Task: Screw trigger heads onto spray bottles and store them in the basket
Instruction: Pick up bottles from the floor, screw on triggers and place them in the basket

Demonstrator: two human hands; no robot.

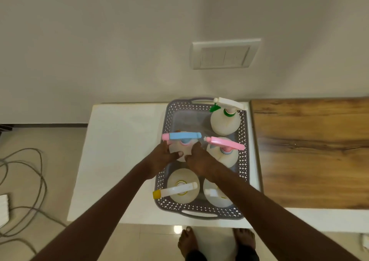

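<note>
Both hands grip one white spray bottle (180, 151) with a blue trigger head (184, 135) at the centre of the frame: the left hand (162, 158) wraps its left side, the right hand (199, 161) its right, fingers curled around the body. It stands in the grey basket (244, 157) on the white worktop (119, 151), beside a pink-headed bottle (223, 153), with three more bottles around.

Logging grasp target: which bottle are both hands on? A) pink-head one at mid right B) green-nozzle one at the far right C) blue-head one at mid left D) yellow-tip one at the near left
C: the left hand and right hand clasp the blue-head bottle, inside the basket.
</note>
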